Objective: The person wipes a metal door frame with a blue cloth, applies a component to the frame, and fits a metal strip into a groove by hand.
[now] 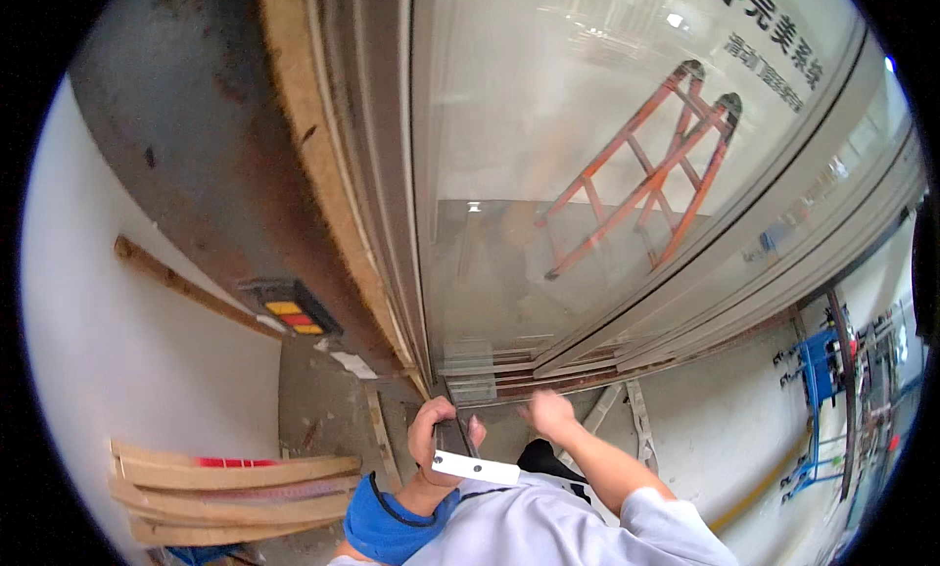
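My left hand (427,437) is wrapped round a dark flat bar with a white strip (476,468) across its near end. Two dark round spots mark the strip; I cannot tell exactly what kind of tool or part this is. It is at the bottom left corner of a large glazed frame (548,375). To the right, my right hand (550,414) is closed like a fist, just in front of the frame's lower rail. Whatever its fingers may hold is hidden. A blue cuff (397,517) covers my left forearm.
Left of the glass (490,223) stands a brown, stained upright (196,125) with a yellow-and-red block (294,316). Wooden boards (235,488) lie at lower left. An orange stepladder (636,174) shows in the glass. At right is a blue metal rack (818,370).
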Available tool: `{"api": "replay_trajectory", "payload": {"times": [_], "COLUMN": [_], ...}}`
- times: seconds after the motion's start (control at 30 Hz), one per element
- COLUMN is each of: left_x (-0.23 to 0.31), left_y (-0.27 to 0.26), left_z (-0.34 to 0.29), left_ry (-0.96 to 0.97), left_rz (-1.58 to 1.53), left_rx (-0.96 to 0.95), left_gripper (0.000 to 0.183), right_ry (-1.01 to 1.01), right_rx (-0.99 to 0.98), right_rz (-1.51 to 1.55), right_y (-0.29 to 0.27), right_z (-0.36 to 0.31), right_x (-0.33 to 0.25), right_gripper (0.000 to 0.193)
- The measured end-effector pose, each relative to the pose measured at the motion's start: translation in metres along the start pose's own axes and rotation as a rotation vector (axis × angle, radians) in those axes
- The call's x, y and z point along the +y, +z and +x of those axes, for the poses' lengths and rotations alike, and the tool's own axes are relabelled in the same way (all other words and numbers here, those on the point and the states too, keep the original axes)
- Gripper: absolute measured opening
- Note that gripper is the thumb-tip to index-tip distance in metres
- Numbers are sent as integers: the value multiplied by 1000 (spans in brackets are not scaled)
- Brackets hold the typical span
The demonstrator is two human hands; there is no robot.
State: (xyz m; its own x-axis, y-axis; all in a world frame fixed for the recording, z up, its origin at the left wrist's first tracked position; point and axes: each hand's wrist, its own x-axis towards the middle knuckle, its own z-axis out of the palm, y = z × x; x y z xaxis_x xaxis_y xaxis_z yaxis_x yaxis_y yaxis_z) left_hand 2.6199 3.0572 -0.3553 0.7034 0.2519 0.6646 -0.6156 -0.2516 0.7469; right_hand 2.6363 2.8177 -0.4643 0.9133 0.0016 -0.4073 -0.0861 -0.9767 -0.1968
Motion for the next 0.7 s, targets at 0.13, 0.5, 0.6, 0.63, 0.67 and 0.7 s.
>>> {"api": "replay_trajectory", "payload": {"times": [0.13,0.5,0.6,0.63,0.67,0.7], "left_x": [-11,68,103,119,128,135], "left_y": [-2,62,79,96,117,133], "left_z": [-15,-30,-59,-66,-85,-99], "left_ry": [-77,-17,-294,-323,-343,-336], "left_rz": [28,-38,-267,-377,-431,-443], "left_rx": [-111,-443,-571,-541,-498,-594], "left_gripper": [38,35,59,57,55,55], "right_ry": [362,186,292,271,245,469], "right_rx": [-223,28,347,396,433,431], "right_rz": [32,644,729,639,547,863], "right_y": [113,247,284,311,341,354], "right_z": [-132,-381,-418,-427,-438,-449], "right_x": [134,208,217,226,240,243], "right_gripper": [29,24,44,46,49,40]}}
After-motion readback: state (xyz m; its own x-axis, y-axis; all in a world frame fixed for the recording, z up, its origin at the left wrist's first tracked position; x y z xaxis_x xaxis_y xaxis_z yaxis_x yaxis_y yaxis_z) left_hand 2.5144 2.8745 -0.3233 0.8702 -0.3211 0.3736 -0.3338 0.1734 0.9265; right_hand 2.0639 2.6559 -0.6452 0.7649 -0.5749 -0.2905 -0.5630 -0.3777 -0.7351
